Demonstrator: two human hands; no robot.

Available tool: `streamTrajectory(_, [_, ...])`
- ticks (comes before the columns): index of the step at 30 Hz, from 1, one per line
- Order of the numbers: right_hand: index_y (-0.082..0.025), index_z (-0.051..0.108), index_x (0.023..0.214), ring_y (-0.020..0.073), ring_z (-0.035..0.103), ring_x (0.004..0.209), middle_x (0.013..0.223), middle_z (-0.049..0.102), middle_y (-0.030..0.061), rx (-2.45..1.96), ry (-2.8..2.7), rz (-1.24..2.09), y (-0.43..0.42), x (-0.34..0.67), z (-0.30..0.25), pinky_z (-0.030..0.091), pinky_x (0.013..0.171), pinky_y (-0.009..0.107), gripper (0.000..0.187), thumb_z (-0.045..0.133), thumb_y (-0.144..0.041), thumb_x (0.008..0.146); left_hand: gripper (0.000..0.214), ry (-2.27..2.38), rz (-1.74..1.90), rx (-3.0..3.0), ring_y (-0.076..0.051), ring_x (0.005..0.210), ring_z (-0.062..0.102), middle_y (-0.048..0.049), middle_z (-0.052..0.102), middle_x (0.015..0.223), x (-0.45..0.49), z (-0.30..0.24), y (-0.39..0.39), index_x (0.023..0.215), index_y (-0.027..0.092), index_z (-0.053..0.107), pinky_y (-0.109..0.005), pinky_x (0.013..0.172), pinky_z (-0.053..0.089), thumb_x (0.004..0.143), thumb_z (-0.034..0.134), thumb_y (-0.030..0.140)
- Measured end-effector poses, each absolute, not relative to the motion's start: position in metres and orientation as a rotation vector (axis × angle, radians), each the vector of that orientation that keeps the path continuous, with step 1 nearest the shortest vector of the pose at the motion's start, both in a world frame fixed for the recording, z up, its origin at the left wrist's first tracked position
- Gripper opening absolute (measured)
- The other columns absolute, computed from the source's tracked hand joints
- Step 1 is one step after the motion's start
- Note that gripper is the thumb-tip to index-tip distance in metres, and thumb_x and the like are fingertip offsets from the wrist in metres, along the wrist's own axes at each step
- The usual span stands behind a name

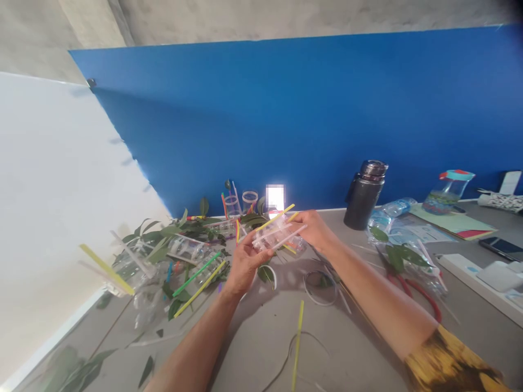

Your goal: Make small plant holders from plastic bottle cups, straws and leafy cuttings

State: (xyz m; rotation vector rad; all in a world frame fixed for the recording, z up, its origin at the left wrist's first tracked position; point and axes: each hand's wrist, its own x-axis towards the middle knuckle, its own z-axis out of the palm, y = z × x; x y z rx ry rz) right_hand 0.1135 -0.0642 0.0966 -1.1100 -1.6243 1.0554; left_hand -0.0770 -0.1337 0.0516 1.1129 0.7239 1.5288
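Held between the left hand and right hand, fingers curled closed on it: a clear plastic piece, its exact shape hard to make out. Beside it, a heap of leaves and coloured straws on the grey table; the far table edge, against a blue wall, well beyond. Just behind, a bright patch blurred past reading.

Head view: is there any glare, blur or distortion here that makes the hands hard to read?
In the head view, a blown-out white patch sits just above the hands, and the white wall looks washed out. The wide-angle frame is strongly tilted. The left hand, right hand and clear plastic piece stay fairly sharp, with soft shadows on the grey table.
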Motion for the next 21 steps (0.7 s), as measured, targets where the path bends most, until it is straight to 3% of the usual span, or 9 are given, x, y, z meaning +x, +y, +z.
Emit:
streamTrajectory(5, [-0.015, 0.076, 0.066, 0.0118, 0.049, 0.049, 0.056, 0.063, 0.0015, -1.097, -1.621, 1.072, -0.065, 0.113, 0.096, 0.035, 0.049, 0.025, 0.022, 0.075, -0.037, 0.068, 0.062, 0.727, 1.540, 1.086, -0.027, 0.110, 0.071, -0.0105, 0.077, 0.118, -0.078, 0.054, -0.135, 0.119, 0.018, 0.075, -0.038, 0.099, 0.054, 0.060, 0.095, 0.020])
streamTrajectory(11, [-0.016, 0.079, 0.078, 0.0156, 0.064, 0.068, 0.077, 0.074, 0.0051, -1.057, -1.499, 1.360, -0.074, 0.113, 0.115, 0.048, 0.060, 0.025, 0.026, 0.083, -0.033, 0.057, 0.061, 0.697, 1.567, 1.072, -0.027, 0.113, 0.071, -0.0106, 0.077, 0.121, -0.078, 0.053, -0.135, 0.120, 0.019, 0.074, -0.036, 0.101, 0.054, 0.063, 0.094, 0.019])
streamTrajectory(16, [-0.015, 0.072, 0.062, 0.0119, 0.050, 0.048, 0.053, 0.062, 0.0020, -0.984, -1.556, 1.437, -0.073, 0.114, 0.109, 0.036, 0.046, 0.025, 0.022, 0.079, -0.036, 0.058, 0.070, 0.727, 1.590, 1.103, -0.027, 0.108, 0.073, -0.0088, 0.077, 0.119, -0.076, 0.051, -0.137, 0.124, 0.020, 0.072, -0.037, 0.097, 0.057, 0.058, 0.095, 0.014])
streamTrajectory(21, [-0.016, 0.069, 0.055, 0.0107, 0.042, 0.040, 0.045, 0.058, 0.0015, -0.991, -1.597, 1.307, -0.072, 0.113, 0.102, 0.026, 0.042, 0.026, 0.025, 0.073, -0.038, 0.067, 0.069, 0.784, 1.620, 1.139, -0.028, 0.113, 0.071, -0.0085, 0.076, 0.122, -0.073, 0.054, -0.140, 0.122, 0.021, 0.072, -0.037, 0.097, 0.058, 0.057, 0.095, 0.014])
